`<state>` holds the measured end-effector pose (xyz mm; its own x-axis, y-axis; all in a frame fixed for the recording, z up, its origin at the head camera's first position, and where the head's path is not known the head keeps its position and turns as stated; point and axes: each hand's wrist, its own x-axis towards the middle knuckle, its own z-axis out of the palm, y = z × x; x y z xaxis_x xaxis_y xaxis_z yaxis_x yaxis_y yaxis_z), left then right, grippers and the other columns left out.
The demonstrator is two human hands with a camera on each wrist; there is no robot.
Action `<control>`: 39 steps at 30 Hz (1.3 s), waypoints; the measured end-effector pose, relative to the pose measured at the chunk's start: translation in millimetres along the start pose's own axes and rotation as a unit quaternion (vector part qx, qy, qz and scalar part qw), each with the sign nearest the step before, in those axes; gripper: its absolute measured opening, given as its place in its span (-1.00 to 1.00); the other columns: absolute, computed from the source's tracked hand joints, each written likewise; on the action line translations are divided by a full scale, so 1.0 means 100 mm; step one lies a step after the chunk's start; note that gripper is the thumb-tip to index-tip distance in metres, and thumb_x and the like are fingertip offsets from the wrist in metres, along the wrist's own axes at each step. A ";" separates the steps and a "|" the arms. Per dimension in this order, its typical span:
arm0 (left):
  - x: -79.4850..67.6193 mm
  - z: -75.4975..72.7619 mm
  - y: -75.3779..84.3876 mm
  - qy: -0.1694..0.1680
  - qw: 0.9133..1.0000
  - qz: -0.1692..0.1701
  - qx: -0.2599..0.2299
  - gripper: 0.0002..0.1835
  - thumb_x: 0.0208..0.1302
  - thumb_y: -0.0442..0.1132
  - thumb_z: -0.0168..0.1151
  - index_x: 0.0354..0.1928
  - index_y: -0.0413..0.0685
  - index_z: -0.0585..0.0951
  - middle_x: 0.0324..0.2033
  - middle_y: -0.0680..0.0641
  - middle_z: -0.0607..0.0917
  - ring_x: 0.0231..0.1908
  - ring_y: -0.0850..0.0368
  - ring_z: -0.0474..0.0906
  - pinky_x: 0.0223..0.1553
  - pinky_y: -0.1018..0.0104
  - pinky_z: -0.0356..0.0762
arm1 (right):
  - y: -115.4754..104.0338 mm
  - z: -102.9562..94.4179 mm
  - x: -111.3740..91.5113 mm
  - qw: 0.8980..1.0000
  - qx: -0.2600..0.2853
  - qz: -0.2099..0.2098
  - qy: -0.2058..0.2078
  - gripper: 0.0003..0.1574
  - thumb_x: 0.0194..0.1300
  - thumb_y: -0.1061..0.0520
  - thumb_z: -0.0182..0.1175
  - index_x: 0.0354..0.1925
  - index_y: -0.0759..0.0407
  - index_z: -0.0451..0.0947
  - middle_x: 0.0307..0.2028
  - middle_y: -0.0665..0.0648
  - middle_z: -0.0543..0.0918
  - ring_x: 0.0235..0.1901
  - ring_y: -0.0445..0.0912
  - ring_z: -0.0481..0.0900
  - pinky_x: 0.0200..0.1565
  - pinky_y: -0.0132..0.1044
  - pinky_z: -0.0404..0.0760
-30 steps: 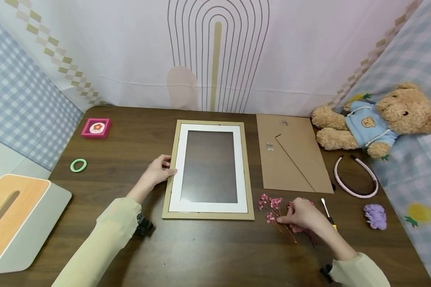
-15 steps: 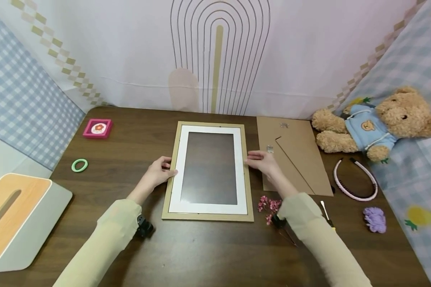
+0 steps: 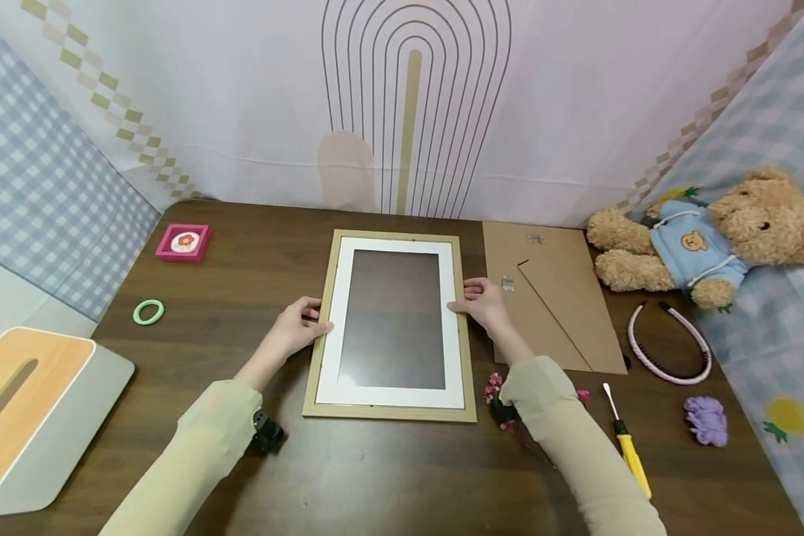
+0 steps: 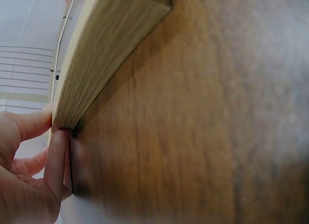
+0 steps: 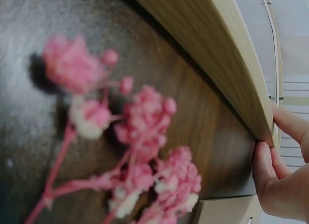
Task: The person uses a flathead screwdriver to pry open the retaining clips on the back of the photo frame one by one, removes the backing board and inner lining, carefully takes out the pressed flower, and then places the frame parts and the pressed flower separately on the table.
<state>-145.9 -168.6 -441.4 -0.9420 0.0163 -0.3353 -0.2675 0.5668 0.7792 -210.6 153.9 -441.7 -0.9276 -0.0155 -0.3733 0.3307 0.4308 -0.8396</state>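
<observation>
A light wood picture frame (image 3: 388,412) with a white mat (image 3: 388,397) around a dark, see-through middle lies face up before me. My left hand (image 3: 295,327) grips its left side, thumb on top; the left wrist view puts the fingertips right at the lower edge of the wooden side (image 4: 101,55). My right hand (image 3: 485,305) holds the opposite side the same way, thumb over the front and fingers at the lower edge. Pink dried flowers (image 5: 145,122) lie under my right wrist, partly hidden by the sleeve in the head view.
A brown backing board (image 3: 576,275) with metal clips lies right of the frame. Further right are a yellow-handled screwdriver (image 3: 633,461), headband (image 3: 670,376), purple scrunchie (image 3: 706,420) and teddy bear (image 3: 693,238). Leftward are a tissue box (image 3: 67,432), green ring (image 3: 149,321) and pink box (image 3: 183,254).
My right hand has left the pink flowers, moved up and left to the frame's right side, and its thumb now rests over the front. My left hand stays on the left side.
</observation>
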 end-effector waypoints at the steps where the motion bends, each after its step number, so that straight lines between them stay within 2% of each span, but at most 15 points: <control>1: -0.01 0.00 -0.01 0.003 1.000 0.007 0.005 -0.42 0.21 -0.27 0.21 0.23 -0.33 0.31 -0.08 -0.29 0.51 -0.07 -0.11 0.53 -0.17 0.31 0.55 | 0.00 0.00 0.00 1.000 0.001 0.001 0.001 -0.25 0.09 0.27 0.30 0.21 0.40 0.24 0.16 0.36 0.39 0.16 0.12 0.38 0.22 -0.11 0.42; 4: -0.04 -0.01 -0.02 0.020 0.999 0.039 0.025 -0.44 0.21 -0.27 0.20 0.21 -0.34 0.32 -0.10 -0.32 0.53 -0.11 -0.14 0.53 -0.12 0.18 0.56 | -0.03 0.00 0.01 1.000 0.002 0.003 0.001 -0.28 0.11 0.26 0.29 0.20 0.41 0.26 0.14 0.35 0.40 0.14 0.10 0.39 0.21 -0.12 0.44; 7: -0.10 -0.01 -0.03 0.051 0.995 0.077 0.041 -0.47 0.20 -0.27 0.23 0.17 -0.35 0.36 -0.12 -0.34 0.55 -0.15 -0.15 0.55 -0.09 0.08 0.56 | -0.05 0.00 0.01 1.000 -0.012 -0.003 -0.013 -0.26 0.11 0.23 0.29 0.21 0.41 0.25 0.13 0.35 0.40 0.13 0.09 0.39 0.21 -0.14 0.43; 11: -0.21 0.00 -0.03 0.091 0.983 0.146 0.063 -0.48 0.12 -0.26 0.31 0.10 -0.33 0.44 -0.14 -0.31 0.55 -0.16 -0.15 0.54 -0.09 0.04 0.57 | -0.05 -0.05 -0.01 0.998 -0.028 -0.002 -0.054 -0.19 0.13 0.18 0.28 0.26 0.42 0.18 0.17 0.38 0.37 0.18 0.12 0.34 0.26 -0.12 0.38; 13: -0.28 0.02 -0.02 0.091 0.971 0.200 0.093 -0.47 0.06 -0.24 0.37 0.07 -0.31 0.48 -0.13 -0.28 0.55 -0.13 -0.14 0.50 -0.09 0.03 0.55 | -0.05 -0.08 -0.04 0.996 -0.038 0.001 -0.079 -0.14 0.13 0.17 0.28 0.29 0.41 0.14 0.19 0.39 0.34 0.21 0.14 0.31 0.29 -0.09 0.34; 15: -0.35 0.05 0.00 0.065 0.954 0.260 0.132 -0.46 -0.01 -0.19 0.42 0.03 -0.26 0.53 -0.13 -0.23 0.57 -0.11 -0.11 0.48 -0.07 0.03 0.54 | -0.04 -0.10 -0.07 0.993 -0.053 0.001 -0.102 -0.10 0.12 0.17 0.29 0.31 0.41 0.10 0.21 0.40 0.31 0.23 0.16 0.29 0.31 -0.07 0.31; 17: -0.43 0.08 0.01 0.018 0.935 0.305 0.180 -0.46 -0.05 -0.10 0.43 0.00 -0.18 0.57 -0.12 -0.16 0.60 -0.09 -0.05 0.47 -0.04 0.04 0.50 | -0.04 -0.11 -0.10 0.990 -0.071 -0.007 -0.118 -0.07 0.09 0.19 0.31 0.31 0.41 0.09 0.18 0.40 0.31 0.21 0.17 0.30 0.28 -0.06 0.33; 19: -0.51 0.12 0.04 -0.036 0.914 0.335 0.224 -0.46 -0.08 0.02 0.42 -0.03 -0.08 0.61 -0.12 -0.06 0.63 -0.11 0.04 0.47 -0.05 0.10 0.46 | -0.03 -0.10 -0.12 0.988 -0.089 -0.018 -0.124 -0.07 0.06 0.21 0.33 0.29 0.43 0.11 0.10 0.37 0.34 0.15 0.16 0.34 0.20 -0.10 0.40; 21: -0.58 0.16 0.06 -0.085 0.899 0.341 0.262 -0.45 -0.10 0.11 0.40 -0.05 0.00 0.62 -0.15 0.02 0.63 -0.14 0.12 0.47 -0.05 0.16 0.42 | -0.03 -0.10 -0.15 0.987 -0.103 -0.026 -0.120 -0.10 0.03 0.22 0.35 0.25 0.46 0.14 -0.02 0.33 0.36 0.04 0.12 0.39 0.05 -0.18 0.46; 24: -0.66 0.19 0.09 -0.128 0.887 0.332 0.293 -0.49 -0.13 0.15 0.41 -0.14 0.05 0.62 -0.24 0.10 0.61 -0.20 0.20 0.41 -0.10 0.23 0.33 | -0.03 -0.09 -0.19 0.987 -0.127 -0.017 -0.100 -0.21 0.02 0.19 0.36 0.13 0.48 0.26 -0.15 0.26 0.41 -0.15 0.01 0.46 -0.14 -0.31 0.49; 30: -0.70 0.23 0.21 -0.178 0.891 0.288 0.302 -0.61 -0.13 0.03 0.44 -0.31 0.04 0.54 -0.36 0.12 0.54 -0.24 0.21 0.34 -0.10 0.23 0.21 | 0.02 -0.13 -0.23 0.989 -0.124 0.008 -0.074 -0.39 0.01 0.15 0.38 -0.07 0.52 0.42 -0.37 0.13 0.52 -0.53 -0.25 0.53 -0.40 -0.47 0.55; 35: -0.64 0.25 0.30 -0.215 0.890 0.260 0.305 -0.63 -0.14 -0.04 0.47 -0.35 0.00 0.52 -0.40 0.08 0.51 -0.28 0.19 0.28 -0.14 0.29 0.15 | 0.06 -0.16 -0.25 0.989 -0.130 0.006 -0.072 -0.39 0.03 0.13 0.36 -0.05 0.51 0.43 -0.30 0.21 0.58 -0.50 -0.25 0.55 -0.37 -0.46 0.55; 39: -0.63 0.25 0.30 -0.212 0.893 0.252 0.307 -0.63 -0.20 -0.04 0.50 -0.41 0.02 0.51 -0.44 0.11 0.49 -0.30 0.21 0.25 -0.18 0.32 0.11 | 0.05 -0.14 -0.27 0.988 -0.139 -0.007 -0.067 -0.42 0.03 0.13 0.36 -0.07 0.50 0.45 -0.24 0.34 0.64 -0.49 -0.24 0.57 -0.37 -0.43 0.56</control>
<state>-89.3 -131.5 -410.0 -0.7154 0.6329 -0.2960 0.4518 0.7422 0.4950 -185.9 169.4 -430.4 -0.8941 -0.1353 -0.4269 0.2399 0.6603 -0.7117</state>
